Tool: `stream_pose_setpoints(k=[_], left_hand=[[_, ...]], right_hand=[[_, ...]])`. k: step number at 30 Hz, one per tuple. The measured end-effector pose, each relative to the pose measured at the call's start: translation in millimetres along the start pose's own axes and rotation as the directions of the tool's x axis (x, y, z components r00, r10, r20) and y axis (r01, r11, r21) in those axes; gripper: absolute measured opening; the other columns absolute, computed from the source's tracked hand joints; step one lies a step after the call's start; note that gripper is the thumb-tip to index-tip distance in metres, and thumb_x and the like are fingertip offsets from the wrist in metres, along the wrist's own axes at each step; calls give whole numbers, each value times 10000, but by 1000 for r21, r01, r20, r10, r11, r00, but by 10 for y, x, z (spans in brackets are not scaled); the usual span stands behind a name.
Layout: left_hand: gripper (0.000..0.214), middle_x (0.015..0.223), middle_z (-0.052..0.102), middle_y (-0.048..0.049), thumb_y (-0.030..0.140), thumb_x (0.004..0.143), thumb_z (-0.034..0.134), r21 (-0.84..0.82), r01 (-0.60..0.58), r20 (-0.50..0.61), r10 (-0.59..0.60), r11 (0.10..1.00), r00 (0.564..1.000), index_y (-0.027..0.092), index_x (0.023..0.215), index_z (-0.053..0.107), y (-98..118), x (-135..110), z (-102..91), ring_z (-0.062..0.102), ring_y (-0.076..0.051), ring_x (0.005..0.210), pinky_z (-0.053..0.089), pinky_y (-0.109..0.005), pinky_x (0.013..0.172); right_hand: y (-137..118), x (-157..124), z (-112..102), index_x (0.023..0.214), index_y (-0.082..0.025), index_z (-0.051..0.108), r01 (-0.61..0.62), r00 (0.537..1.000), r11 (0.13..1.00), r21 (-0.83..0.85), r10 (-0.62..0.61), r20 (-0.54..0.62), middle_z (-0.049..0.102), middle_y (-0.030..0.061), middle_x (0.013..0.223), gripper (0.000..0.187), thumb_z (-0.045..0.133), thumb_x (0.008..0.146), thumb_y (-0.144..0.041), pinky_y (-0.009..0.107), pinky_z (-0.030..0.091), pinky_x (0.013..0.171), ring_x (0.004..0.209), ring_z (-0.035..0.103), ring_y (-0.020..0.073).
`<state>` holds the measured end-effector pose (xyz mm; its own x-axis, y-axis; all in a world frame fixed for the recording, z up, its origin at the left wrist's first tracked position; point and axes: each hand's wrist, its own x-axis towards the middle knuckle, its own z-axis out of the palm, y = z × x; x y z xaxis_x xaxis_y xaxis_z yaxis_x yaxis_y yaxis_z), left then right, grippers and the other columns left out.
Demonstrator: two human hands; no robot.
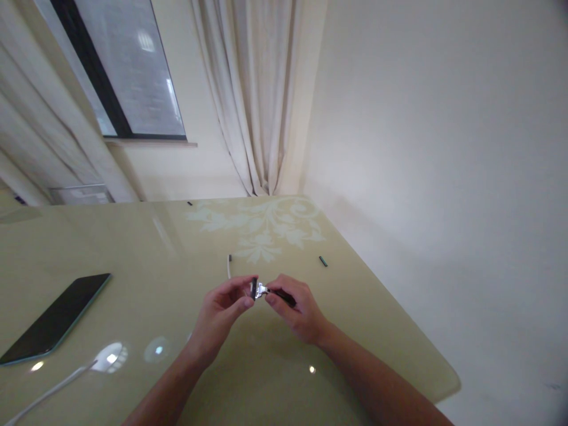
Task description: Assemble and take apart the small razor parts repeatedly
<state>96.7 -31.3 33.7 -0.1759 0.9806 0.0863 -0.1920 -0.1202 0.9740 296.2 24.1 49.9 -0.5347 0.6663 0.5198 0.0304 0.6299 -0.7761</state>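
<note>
Both hands meet above the middle of a pale yellow-green glass table (133, 248). My left hand (220, 316) pinches the head end of a small shiny metal razor (258, 290). My right hand (296, 309) is closed round its dark handle, which sticks out between the fingers. The razor is held just above the tabletop. Its fine details are too small to make out.
A dark phone (55, 319) lies at the left. A white cable (53, 389) runs along the near left, and a short white cable end (229, 265) lies beyond my hands. A small dark piece (323, 261) lies right of centre. Curtains, window and wall stand behind.
</note>
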Motion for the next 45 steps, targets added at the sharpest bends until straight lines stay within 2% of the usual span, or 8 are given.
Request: stream_pose_setpoints(k=[4,12,27,37,45], left_hand=[[364,796,731,-3,356,704,916,-9,-32,-2,32,999,1000,269,1050,844,13,-3,3,656,-147,776,539,-238,757],[323,825,715,-20,311,753,878,86,-123,50,119,989,992,273,1071,845,64,-23,8,642,-159,774,531,-256,739],[309,756,696,-14,271,731,885,169,-210,49,205,963,978,258,1039,858,107,-37,8,624,-158,703,506,-260,679],[280,738,696,-5,314,760,872,275,-245,33,246,930,969,270,1036,856,105,-80,10,589,-150,671,470,-257,662],[281,750,717,-16,319,757,871,338,-272,81,260,901,962,277,1035,861,107,-73,-30,574,-161,671,480,-270,677]], right_hand=[[-7,1,-12,1001,-189,724,6,1000,1000,3,-6,-21,633,14,817,202,611,1026,-354,264,423,678,707,549,137],[2,1,10,1071,-187,754,50,999,999,5,-50,20,615,17,799,218,610,1032,-346,266,432,678,724,553,145],[15,1,-36,1189,-201,791,17,998,1000,11,-17,56,637,53,852,322,599,1039,-411,263,465,660,723,581,149],[-11,5,-28,1153,-188,802,-9,996,999,45,5,92,610,39,817,325,597,1041,-413,262,444,663,712,563,145],[0,35,-57,1096,-180,820,-19,990,996,87,6,143,603,33,770,366,602,1030,-467,266,437,648,690,552,145]])
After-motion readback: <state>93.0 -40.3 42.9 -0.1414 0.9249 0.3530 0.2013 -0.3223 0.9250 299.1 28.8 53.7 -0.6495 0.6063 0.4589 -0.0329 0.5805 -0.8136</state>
